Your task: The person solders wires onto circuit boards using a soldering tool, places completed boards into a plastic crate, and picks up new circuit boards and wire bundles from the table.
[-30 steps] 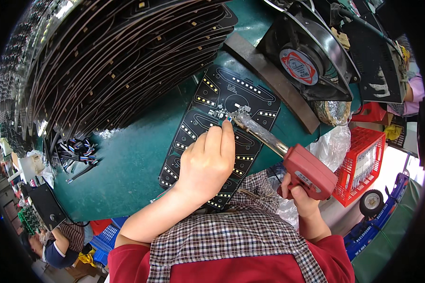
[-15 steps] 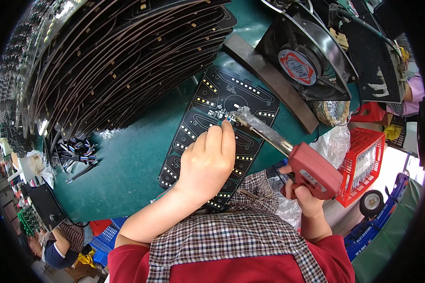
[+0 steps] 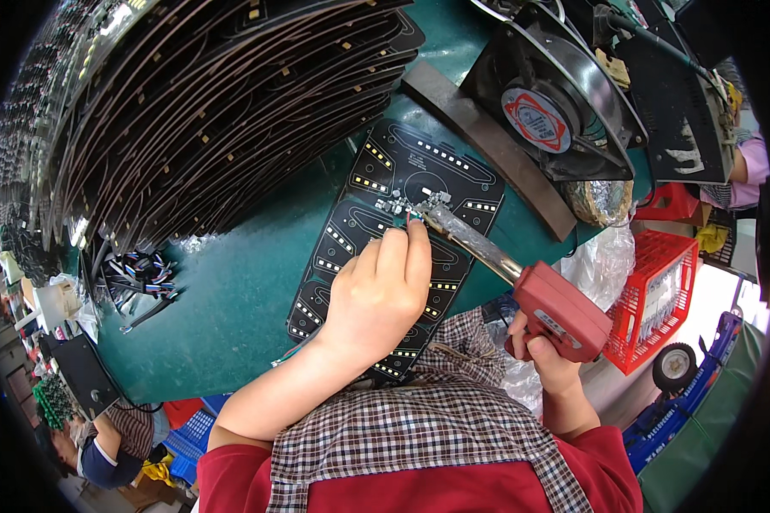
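A black LED circuit board (image 3: 449, 184) lies slantwise on the green table, with rows of small white and yellow LEDs. My left hand (image 3: 381, 278) is over its middle, thumb and fingers pinched on thin coloured wires (image 3: 411, 219) beside a cluster of small components (image 3: 395, 203). My right hand (image 3: 546, 352) grips the handle of a red soldering gun (image 3: 563, 309). Its long metal shaft slopes up and left, and the tip touches or nearly touches the board by the wire ends. Fingers hide most of the wires.
Tall stacks of similar black boards (image 3: 231, 111) fill the far left. A bundle of cut wires (image 3: 141, 278) lies below them. A dark metal bar (image 3: 492, 150), a black fan (image 3: 552, 111) and a solder roll (image 3: 597, 203) stand right of the board. Red crate (image 3: 650, 299) at right; another person (image 3: 115, 449) lower left.
The soldering gun and my right hand have shifted slightly left and down, its tip still at the component cluster. My left hand stays pinched at nearly the same place.
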Action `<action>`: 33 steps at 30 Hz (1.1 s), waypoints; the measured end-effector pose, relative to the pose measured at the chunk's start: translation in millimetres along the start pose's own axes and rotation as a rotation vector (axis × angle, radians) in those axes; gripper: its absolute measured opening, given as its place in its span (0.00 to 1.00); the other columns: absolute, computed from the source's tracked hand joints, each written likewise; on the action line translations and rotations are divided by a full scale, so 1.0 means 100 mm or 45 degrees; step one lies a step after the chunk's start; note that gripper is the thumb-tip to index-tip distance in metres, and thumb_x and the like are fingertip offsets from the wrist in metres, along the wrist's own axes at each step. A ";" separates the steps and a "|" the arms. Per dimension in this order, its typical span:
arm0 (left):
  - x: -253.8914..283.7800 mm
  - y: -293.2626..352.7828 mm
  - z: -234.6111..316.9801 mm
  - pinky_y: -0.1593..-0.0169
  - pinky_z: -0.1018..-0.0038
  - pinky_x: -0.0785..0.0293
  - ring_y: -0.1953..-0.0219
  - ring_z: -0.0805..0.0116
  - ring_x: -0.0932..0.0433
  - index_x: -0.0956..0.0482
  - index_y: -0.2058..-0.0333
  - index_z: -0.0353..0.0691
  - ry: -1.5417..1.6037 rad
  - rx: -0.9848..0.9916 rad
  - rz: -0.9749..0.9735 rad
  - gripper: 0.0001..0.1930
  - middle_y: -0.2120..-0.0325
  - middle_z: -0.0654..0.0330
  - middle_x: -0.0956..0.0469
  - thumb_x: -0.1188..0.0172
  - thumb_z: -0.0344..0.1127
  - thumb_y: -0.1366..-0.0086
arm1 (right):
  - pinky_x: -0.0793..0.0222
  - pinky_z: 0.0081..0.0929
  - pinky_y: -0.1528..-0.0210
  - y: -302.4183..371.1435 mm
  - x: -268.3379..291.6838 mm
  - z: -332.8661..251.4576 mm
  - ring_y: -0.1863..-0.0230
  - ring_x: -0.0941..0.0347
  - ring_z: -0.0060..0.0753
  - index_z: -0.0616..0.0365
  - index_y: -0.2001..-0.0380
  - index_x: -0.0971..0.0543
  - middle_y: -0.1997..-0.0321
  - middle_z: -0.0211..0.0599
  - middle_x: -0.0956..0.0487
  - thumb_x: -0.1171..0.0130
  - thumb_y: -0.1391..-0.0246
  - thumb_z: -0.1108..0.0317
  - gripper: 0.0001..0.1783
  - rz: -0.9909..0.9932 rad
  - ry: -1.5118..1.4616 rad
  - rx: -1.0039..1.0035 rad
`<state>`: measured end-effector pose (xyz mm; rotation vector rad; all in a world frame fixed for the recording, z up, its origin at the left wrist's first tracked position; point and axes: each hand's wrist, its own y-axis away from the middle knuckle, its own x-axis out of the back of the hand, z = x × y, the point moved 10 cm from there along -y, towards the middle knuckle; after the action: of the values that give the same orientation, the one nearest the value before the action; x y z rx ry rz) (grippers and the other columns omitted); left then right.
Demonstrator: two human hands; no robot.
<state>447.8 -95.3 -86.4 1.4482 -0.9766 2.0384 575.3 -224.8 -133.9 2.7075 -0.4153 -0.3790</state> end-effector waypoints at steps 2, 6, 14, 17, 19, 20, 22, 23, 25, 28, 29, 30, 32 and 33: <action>0.00 0.01 -0.02 0.78 0.78 0.32 0.81 0.70 0.31 0.26 0.59 0.31 0.045 0.062 -0.007 0.18 0.77 0.61 0.34 0.45 0.25 0.52 | 0.36 0.17 0.69 0.00 0.03 0.03 0.73 0.33 0.18 0.66 0.53 0.30 0.67 0.33 0.25 0.36 0.53 0.64 0.26 0.038 0.000 0.013; 0.00 0.02 -0.03 0.80 0.81 0.32 0.81 0.74 0.31 0.26 0.61 0.31 -0.021 0.055 -0.006 0.16 0.78 0.63 0.35 0.45 0.26 0.52 | 0.38 0.20 0.78 0.00 0.02 -0.06 0.81 0.34 0.21 0.68 0.56 0.32 0.68 0.38 0.26 0.39 0.52 0.50 0.32 0.050 0.250 0.146; 0.01 0.01 -0.01 0.81 0.85 0.32 0.81 0.78 0.33 0.26 0.63 0.31 -0.109 0.028 0.013 0.15 0.80 0.65 0.36 0.45 0.26 0.53 | 0.33 0.13 0.70 0.01 0.10 0.04 0.72 0.29 0.18 0.70 0.47 0.34 0.61 0.40 0.23 0.34 0.58 0.67 0.35 0.045 0.029 0.042; 0.01 -0.01 0.01 0.82 0.86 0.33 0.82 0.79 0.33 0.26 0.63 0.31 -0.127 0.017 -0.024 0.15 0.80 0.65 0.36 0.45 0.27 0.52 | 0.32 0.15 0.67 0.02 0.16 0.13 0.68 0.28 0.19 0.70 0.46 0.34 0.60 0.40 0.23 0.35 0.58 0.68 0.35 0.044 0.058 0.026; 0.00 -0.01 0.03 0.82 0.86 0.34 0.82 0.79 0.34 0.26 0.63 0.31 -0.201 -0.015 -0.028 0.14 0.80 0.66 0.36 0.45 0.27 0.52 | 0.31 0.17 0.64 0.06 0.19 0.15 0.65 0.27 0.22 0.71 0.45 0.36 0.60 0.41 0.23 0.35 0.58 0.68 0.36 -0.050 0.422 0.089; -0.01 -0.01 0.03 0.82 0.86 0.34 0.82 0.79 0.34 0.26 0.63 0.31 -0.201 -0.014 -0.028 0.14 0.80 0.66 0.36 0.45 0.27 0.52 | 0.31 0.17 0.64 0.07 0.20 0.16 0.65 0.27 0.22 0.71 0.45 0.36 0.60 0.41 0.23 0.35 0.58 0.68 0.36 -0.051 0.422 0.089; -0.02 -0.01 0.05 0.83 0.87 0.34 0.83 0.80 0.34 0.25 0.64 0.31 -0.270 -0.011 -0.020 0.13 0.81 0.66 0.37 0.44 0.27 0.51 | 0.30 0.19 0.63 0.07 0.23 0.18 0.66 0.26 0.23 0.71 0.45 0.36 0.57 0.42 0.24 0.35 0.57 0.68 0.36 -0.018 0.507 0.078; -0.02 -0.01 0.07 0.83 0.87 0.34 0.83 0.80 0.34 0.25 0.64 0.31 -0.271 -0.012 -0.020 0.13 0.81 0.66 0.37 0.44 0.27 0.51 | 0.30 0.19 0.63 0.06 0.20 0.15 0.66 0.26 0.23 0.71 0.45 0.36 0.57 0.42 0.24 0.35 0.57 0.68 0.36 -0.018 0.506 0.078; -0.05 0.00 0.04 0.80 0.81 0.32 0.82 0.74 0.31 0.26 0.60 0.32 -0.253 0.061 -0.070 0.17 0.78 0.63 0.36 0.45 0.26 0.52 | 0.31 0.18 0.66 0.01 0.11 0.08 0.68 0.27 0.23 0.70 0.46 0.35 0.54 0.44 0.25 0.35 0.55 0.67 0.34 0.014 0.248 0.022; -0.07 0.00 0.05 0.80 0.81 0.31 0.81 0.74 0.31 0.26 0.60 0.32 -0.268 0.031 -0.083 0.17 0.78 0.63 0.35 0.45 0.26 0.53 | 0.33 0.17 0.69 0.01 0.01 -0.03 0.71 0.29 0.20 0.70 0.47 0.34 0.54 0.45 0.25 0.35 0.54 0.66 0.32 -0.036 -0.028 0.094; -0.07 -0.01 0.05 0.80 0.81 0.31 0.81 0.74 0.31 0.26 0.60 0.32 -0.265 0.030 -0.082 0.17 0.78 0.63 0.35 0.45 0.26 0.53 | 0.33 0.17 0.69 0.02 0.00 -0.03 0.71 0.29 0.20 0.70 0.47 0.34 0.54 0.45 0.25 0.35 0.54 0.66 0.32 -0.033 -0.027 0.094; -0.06 -0.01 0.06 0.79 0.81 0.31 0.80 0.74 0.31 0.26 0.60 0.32 -0.262 0.019 -0.080 0.17 0.78 0.63 0.35 0.45 0.26 0.53 | 0.34 0.18 0.74 0.04 0.02 -0.03 0.76 0.31 0.22 0.69 0.47 0.36 0.56 0.47 0.26 0.37 0.53 0.59 0.35 0.004 0.077 0.093; -0.04 -0.02 0.07 0.79 0.81 0.31 0.79 0.74 0.30 0.26 0.60 0.31 -0.259 0.006 -0.078 0.18 0.78 0.63 0.35 0.45 0.25 0.53 | 0.36 0.19 0.78 0.05 0.05 -0.03 0.82 0.33 0.23 0.68 0.47 0.37 0.57 0.49 0.26 0.38 0.52 0.51 0.38 0.041 0.180 0.092; -0.04 -0.03 0.07 0.78 0.81 0.30 0.78 0.73 0.30 0.26 0.60 0.31 -0.237 0.019 -0.124 0.18 0.77 0.62 0.35 0.45 0.26 0.54 | 0.36 0.19 0.78 0.05 0.07 -0.03 0.82 0.33 0.23 0.68 0.47 0.37 0.58 0.48 0.26 0.38 0.52 0.51 0.38 0.023 0.229 0.106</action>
<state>455.9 -98.4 -88.3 1.6833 -0.9448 1.8717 581.2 -230.3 -131.2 2.7863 -0.4123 -0.1140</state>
